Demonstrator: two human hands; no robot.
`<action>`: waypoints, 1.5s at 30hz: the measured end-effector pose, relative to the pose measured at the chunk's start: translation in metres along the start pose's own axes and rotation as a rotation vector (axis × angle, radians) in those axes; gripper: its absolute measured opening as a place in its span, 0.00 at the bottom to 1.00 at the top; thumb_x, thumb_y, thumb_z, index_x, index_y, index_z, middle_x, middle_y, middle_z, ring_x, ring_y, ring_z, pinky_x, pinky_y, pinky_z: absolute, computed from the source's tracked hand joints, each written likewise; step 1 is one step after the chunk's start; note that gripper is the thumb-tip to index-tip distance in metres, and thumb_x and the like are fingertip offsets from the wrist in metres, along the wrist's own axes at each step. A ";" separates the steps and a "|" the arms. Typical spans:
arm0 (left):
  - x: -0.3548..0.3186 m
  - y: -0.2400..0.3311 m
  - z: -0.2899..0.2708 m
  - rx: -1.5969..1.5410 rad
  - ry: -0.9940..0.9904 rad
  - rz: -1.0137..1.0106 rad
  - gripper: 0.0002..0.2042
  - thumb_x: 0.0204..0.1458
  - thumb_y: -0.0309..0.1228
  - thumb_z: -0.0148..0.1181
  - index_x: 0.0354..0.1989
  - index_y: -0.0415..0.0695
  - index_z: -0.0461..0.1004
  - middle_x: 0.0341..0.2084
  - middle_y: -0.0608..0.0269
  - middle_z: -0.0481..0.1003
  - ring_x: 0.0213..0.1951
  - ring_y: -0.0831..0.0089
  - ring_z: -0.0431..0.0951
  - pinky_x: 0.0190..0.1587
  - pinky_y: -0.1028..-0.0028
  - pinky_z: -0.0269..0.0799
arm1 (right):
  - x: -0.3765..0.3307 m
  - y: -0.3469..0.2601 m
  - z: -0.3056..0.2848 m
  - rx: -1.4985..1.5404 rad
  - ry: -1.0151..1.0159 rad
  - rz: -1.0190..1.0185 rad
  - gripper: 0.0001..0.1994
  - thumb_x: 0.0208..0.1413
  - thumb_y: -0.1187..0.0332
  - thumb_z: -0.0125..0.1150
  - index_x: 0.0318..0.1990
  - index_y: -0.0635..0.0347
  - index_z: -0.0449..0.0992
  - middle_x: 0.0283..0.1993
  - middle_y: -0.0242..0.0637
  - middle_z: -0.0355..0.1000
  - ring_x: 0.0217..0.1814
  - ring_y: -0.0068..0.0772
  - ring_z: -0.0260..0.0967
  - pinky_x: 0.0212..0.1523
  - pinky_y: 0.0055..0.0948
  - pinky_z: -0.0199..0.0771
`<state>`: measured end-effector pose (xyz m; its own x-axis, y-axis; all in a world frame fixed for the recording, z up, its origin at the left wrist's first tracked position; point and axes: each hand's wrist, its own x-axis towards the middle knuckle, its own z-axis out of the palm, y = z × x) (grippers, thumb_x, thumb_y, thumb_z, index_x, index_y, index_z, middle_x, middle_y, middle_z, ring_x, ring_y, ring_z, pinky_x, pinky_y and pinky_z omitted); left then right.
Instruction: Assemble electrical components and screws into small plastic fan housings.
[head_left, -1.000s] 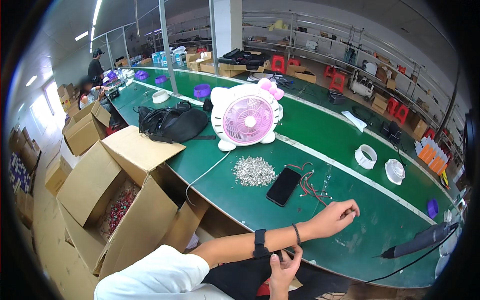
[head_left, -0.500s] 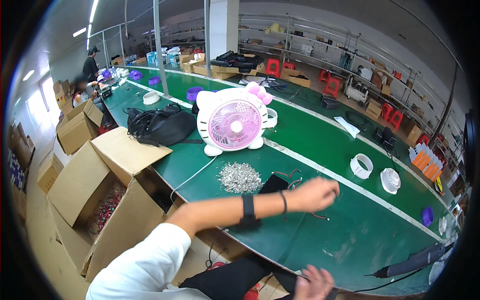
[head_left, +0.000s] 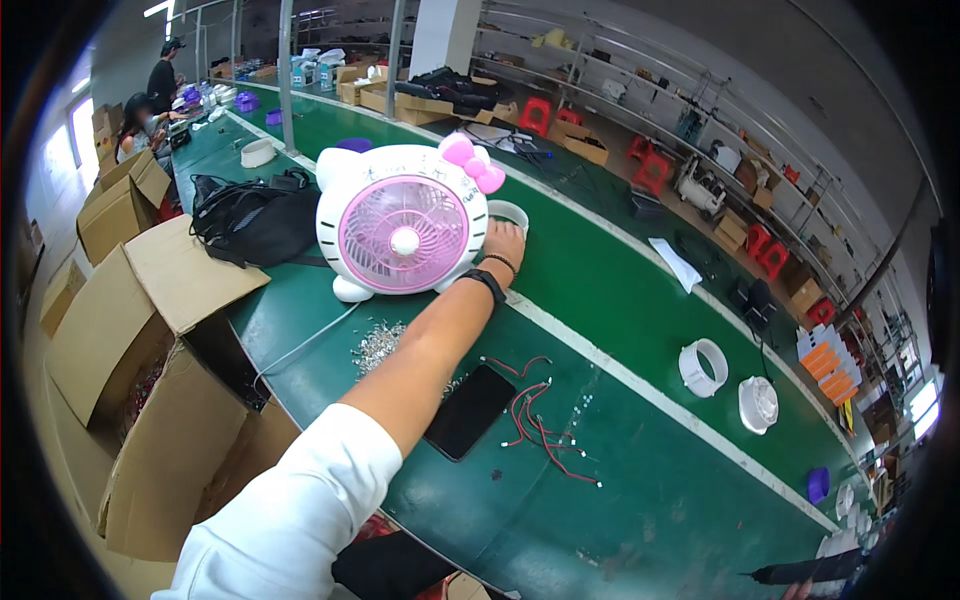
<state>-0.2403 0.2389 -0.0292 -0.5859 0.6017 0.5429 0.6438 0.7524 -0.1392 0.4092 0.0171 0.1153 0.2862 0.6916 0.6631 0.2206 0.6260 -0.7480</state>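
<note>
Left hand (head_left: 503,243) stretched out past fan, resting at white ring (head_left: 513,212) just behind it; grip state unclear, fingers partly hidden (black watch on wrist). White-pink cat-shaped fan (head_left: 403,224) upright on green table (head_left: 640,330), just beside hand. Nearer: black phone (head_left: 470,411), red wires (head_left: 540,420), pile of small metal parts (head_left: 378,345). Right hand out of view.
</note>
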 end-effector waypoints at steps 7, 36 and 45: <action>-0.088 0.048 -0.166 -0.704 0.060 0.729 0.14 0.50 0.25 0.61 0.45 0.40 0.72 0.41 0.47 0.77 0.45 0.50 0.80 0.45 0.54 0.78 | 0.049 -0.009 0.030 0.456 -0.353 -0.139 0.23 0.72 0.65 0.46 0.69 0.68 0.59 0.65 0.61 0.67 0.59 0.47 0.73 0.60 0.38 0.78; -0.362 -0.005 -0.252 -1.394 -0.259 1.014 0.09 0.56 0.36 0.65 0.41 0.45 0.82 0.31 0.62 0.78 0.41 0.64 0.77 0.59 0.62 0.63 | 0.045 0.007 0.043 0.445 -0.203 0.140 0.17 0.69 0.65 0.57 0.60 0.57 0.66 0.47 0.37 0.72 0.47 0.30 0.71 0.45 0.29 0.69; -0.372 0.005 -0.243 -1.509 -0.102 0.895 0.09 0.55 0.36 0.67 0.40 0.46 0.82 0.29 0.65 0.75 0.40 0.66 0.75 0.58 0.65 0.65 | -0.055 -0.033 0.128 0.614 -0.359 0.173 0.13 0.66 0.68 0.57 0.53 0.60 0.63 0.30 0.34 0.64 0.15 0.20 0.56 0.16 0.23 0.61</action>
<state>0.1000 -0.0464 -0.0302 0.1835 0.7117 0.6781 0.5744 -0.6374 0.5136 0.2669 0.0046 0.1068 -0.0768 0.8086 0.5833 -0.3926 0.5132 -0.7632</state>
